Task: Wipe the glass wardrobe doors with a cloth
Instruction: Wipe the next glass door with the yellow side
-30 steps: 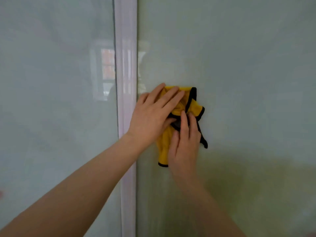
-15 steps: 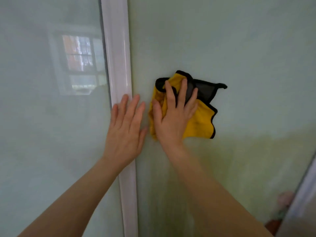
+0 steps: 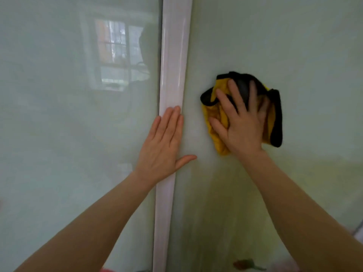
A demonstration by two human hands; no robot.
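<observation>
Head view: right hand (image 3: pixel 242 132), fingers spread, presses cloth (image 3: pixel 273 118) flat on right door (image 3: pixel 294 46) near frame (image 3: pixel 172 55). Left hand (image 3: pixel 163 146), fingers together, braces on frame, likely steadying.

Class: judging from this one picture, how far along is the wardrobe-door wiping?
Done: nothing visibly finished. In hand: the right hand presses the yellow cloth flat on the right glass door; the left hand rests on the white frame. Left: the left glass door, untouched.

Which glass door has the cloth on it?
The right door: the right hand presses the yellow cloth there; the left door is bare.
</observation>
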